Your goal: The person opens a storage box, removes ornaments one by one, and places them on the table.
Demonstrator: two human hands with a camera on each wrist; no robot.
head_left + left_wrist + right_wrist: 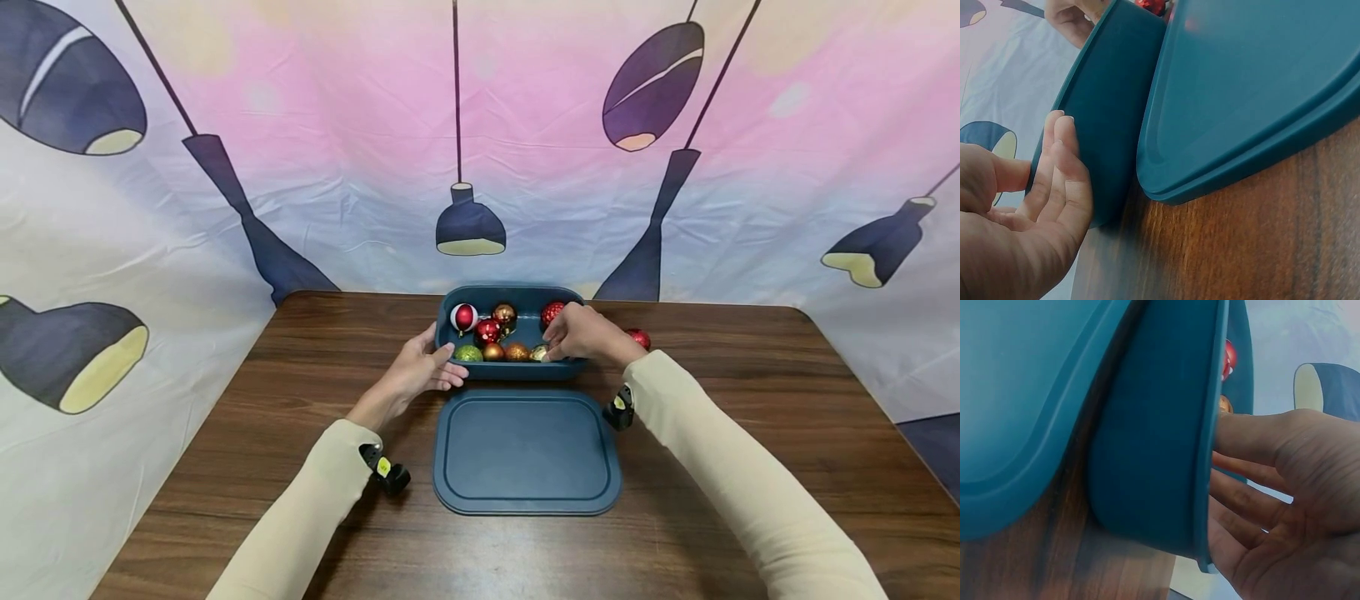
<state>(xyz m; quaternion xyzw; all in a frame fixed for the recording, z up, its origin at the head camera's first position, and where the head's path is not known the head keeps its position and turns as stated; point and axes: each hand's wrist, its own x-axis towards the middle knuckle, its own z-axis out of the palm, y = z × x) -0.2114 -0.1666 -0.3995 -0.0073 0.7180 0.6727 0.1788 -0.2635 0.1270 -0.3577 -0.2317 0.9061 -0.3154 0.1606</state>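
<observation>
A dark blue-green plastic box [510, 371] stands at the back of the table with several Christmas baubles inside. My left hand [414, 367] grips its left end, thumb at the rim and fingers against the outer wall [1110, 119]. Over the right end, my right hand [585, 333] reaches inside, fingertips beside a pale gold bauble [538, 353] and a red one [552, 312]. I cannot tell whether it holds a bauble; the box wall hides its fingertips in the right wrist view. Other baubles include a red-and-white one [463, 317] and a green glitter one [468, 353].
The matching lid [527, 454] lies flat on the wooden table [300, 400] in front of the box. Another red bauble [639, 338] sits on the table to the right, partly behind the right wrist. A printed cloth [360, 150] hangs behind the table.
</observation>
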